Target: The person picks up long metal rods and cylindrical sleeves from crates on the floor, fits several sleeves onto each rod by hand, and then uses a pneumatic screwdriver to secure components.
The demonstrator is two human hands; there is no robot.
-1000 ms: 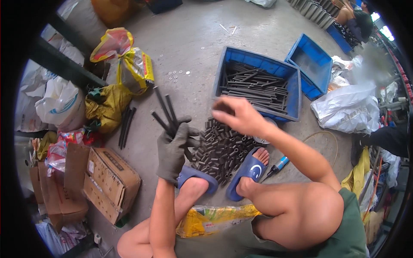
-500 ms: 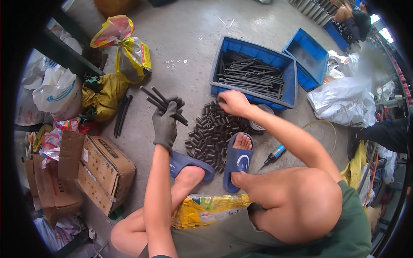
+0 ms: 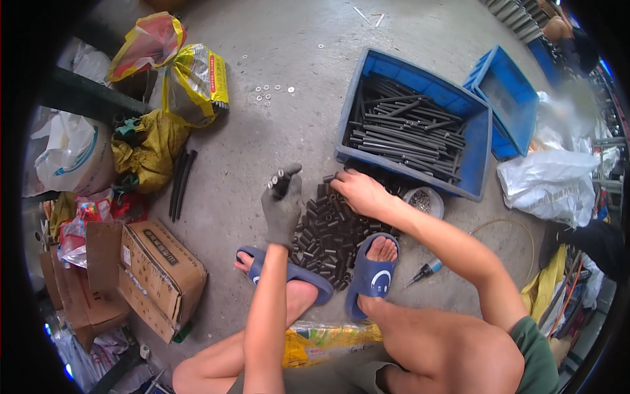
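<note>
My grey-gloved left hand [image 3: 282, 213], mid-frame, is closed round slim black rods [image 3: 276, 178] seen nearly end-on, so their length is hidden. Apart from it, to the right, my bare right hand [image 3: 365, 194] is at the top of the central heap of short black tubes [image 3: 321, 238]; whether its fingers grip one I cannot tell. My blue rubber sandals [image 3: 369, 289] cover the heap's lower edges. A blue plastic bin [image 3: 478, 151] bounds the upper right; bare grey concrete floor [image 3: 239, 148] opens upper left of the heap.
</note>
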